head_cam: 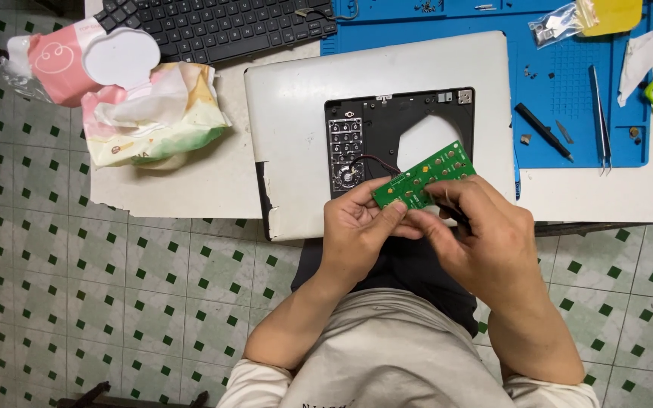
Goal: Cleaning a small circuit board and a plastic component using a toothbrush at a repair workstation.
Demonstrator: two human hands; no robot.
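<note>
Both hands (pixel 425 227) pinch green circuit board (pixel 425 175), fingertips seemingly underneath.

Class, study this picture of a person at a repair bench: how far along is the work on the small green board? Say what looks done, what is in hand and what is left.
Done: the green circuit board is out of the black frame, which lies open on the white panel.
In hand: the left hand and right hand hold the board together, a dark wire still tying it to the frame.
Left: the screwdriver and tweezers lie unused on the blue mat; nothing is refitted.
</note>
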